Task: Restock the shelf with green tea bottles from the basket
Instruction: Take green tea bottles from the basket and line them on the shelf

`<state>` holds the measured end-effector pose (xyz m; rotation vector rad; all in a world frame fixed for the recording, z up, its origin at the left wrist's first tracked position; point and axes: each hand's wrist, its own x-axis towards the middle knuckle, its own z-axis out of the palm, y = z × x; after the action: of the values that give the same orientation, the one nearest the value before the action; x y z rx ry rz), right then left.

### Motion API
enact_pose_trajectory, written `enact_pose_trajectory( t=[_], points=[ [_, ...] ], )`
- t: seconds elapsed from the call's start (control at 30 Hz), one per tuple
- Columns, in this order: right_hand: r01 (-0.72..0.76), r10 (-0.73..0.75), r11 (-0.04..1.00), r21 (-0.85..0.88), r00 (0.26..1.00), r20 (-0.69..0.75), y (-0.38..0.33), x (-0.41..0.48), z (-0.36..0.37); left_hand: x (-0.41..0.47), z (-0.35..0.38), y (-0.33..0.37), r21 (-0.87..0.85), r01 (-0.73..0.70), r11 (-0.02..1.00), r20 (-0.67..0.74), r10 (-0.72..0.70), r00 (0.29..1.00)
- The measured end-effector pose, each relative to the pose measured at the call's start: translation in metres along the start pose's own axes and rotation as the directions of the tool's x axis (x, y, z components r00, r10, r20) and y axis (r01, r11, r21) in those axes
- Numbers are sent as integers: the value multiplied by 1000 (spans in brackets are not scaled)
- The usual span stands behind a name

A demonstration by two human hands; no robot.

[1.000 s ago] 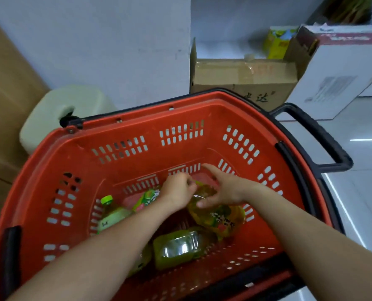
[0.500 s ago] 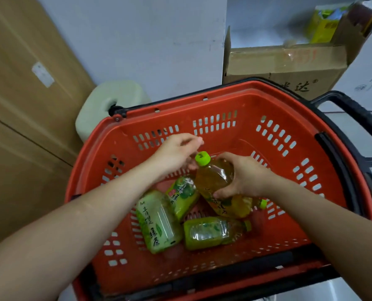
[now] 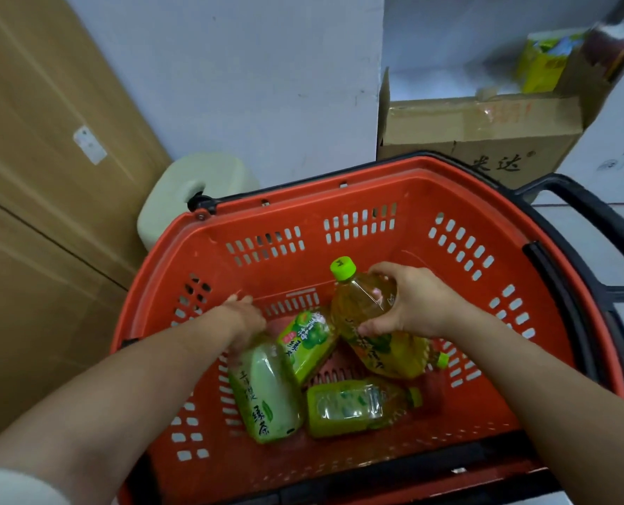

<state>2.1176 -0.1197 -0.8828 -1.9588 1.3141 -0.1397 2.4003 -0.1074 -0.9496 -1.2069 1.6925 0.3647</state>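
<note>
Right hand (image 3: 418, 304) grips an upright bottle (image 3: 367, 308) inside the basket (image 3: 358, 198); left hand (image 3: 243, 317) reaches beside it, grip unclear.

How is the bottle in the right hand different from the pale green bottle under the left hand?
The amber bottle is tilted up, its green cap raised; the pale green bottle lies flat on the basket floor. The right hand has its grip around the amber one; the left hand is only reaching the pale one's top. Both carry green labels.

Right hand (image 3: 418, 304) grips a green-capped tea bottle (image 3: 367, 300) inside the red basket (image 3: 339, 184); left hand (image 3: 243, 318) reaches a bottle (image 3: 265, 391) lying beside it.
</note>
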Motion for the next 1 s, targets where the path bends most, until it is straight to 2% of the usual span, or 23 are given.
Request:
enact_pose_trajectory(
  t=[0.07, 0.13, 0.2, 0.27, 0.4, 0.47, 0.57, 0.77, 0.87, 1.0],
  points=[
    [11, -11, 1000, -7, 1000, -6, -2, 2, -3, -8, -4, -9, -241, -59, 969, 4, 62, 998],
    [20, -20, 1000, -11, 1000, 8, -6, 4, -1, -15, 2, -14, -523, -84, 848, -45, 71, 996],
    [27, -26, 1000, -14, 1000, 17, -8, 4, 3, -14, 11, -9, -622, -103, 776, -144, 16, 989],
    [29, -28, 999, -19, 999, 27, -8, 4, 6, -11, 15, 1, -605, -104, 789, -164, 4, 987],
    [15, -13, 999, -50, 999, 43, -6, 4, 7, -24, 11, 21, -483, -65, 873, 98, 127, 987],
    [7, -5, 999, -43, 999, 42, -4, 4, 7, -28, 13, 22, -461, -61, 886, 120, 130, 984],
    [-1, 1, 1000, -15, 1000, 27, -4, 3, 4, -33, 15, 22, -508, -66, 859, 59, 111, 992],
    [19, -19, 1000, -7, 1000, -7, -8, -3, -2, -74, -16, 25, -397, -116, 910, -32, 112, 993],
    [34, -35, 999, -13, 998, -50, -22, -13, -4, -123, -19, -2, -451, -119, 885, -206, 27, 978],
    [130, -127, 991, 12, 985, -114, -66, -33, -10, -212, -4, -28, -475, -132, 870, -478, -129, 869]
  ],
)
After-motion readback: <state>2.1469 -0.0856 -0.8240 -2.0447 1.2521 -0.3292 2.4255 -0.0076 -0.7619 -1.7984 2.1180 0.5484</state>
